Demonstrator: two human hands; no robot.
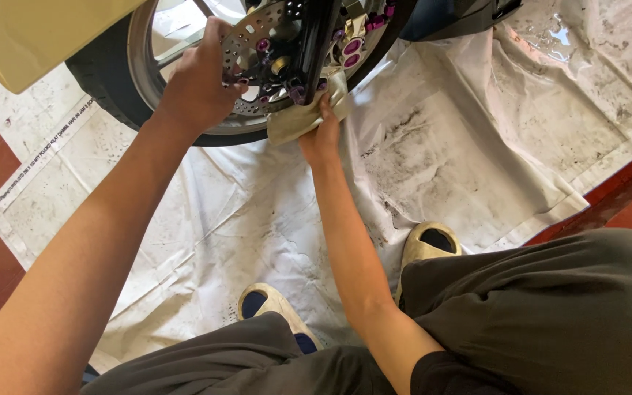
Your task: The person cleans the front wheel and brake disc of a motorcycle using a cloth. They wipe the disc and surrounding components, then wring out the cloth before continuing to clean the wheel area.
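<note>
Fingers of the left hand are curled onto the drilled silver brake disc of the black-tyred motorcycle wheel, while a crumpled beige cloth is pinched closed in the right hand beneath the purple-bolted caliper. Should the wheel turn, fingers could be nipped or the cloth snagged.
</note>
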